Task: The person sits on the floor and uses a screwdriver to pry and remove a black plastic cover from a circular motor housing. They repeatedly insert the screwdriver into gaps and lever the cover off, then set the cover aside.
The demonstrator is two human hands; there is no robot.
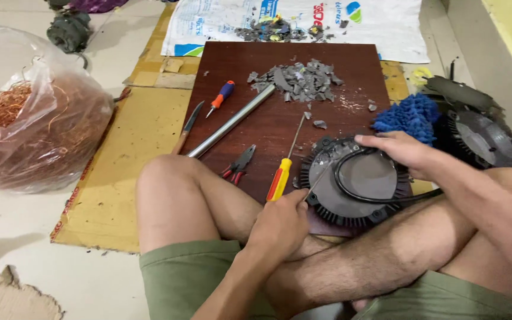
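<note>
Head view: left hand (281, 224) grips a thin tool (318, 181), tip seemingly hidden; right hand (399, 152) clasps the finned disc (357, 184).

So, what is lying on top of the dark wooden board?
On the board: grey chips, a metal rod, two screwdrivers, pliers, and the round finned part. The part covers the board beneath it.

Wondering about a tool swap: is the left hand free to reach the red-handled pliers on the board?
Probably not yet: the left hand grips a thin tool, though the pliers lie uncovered nearby.
</note>
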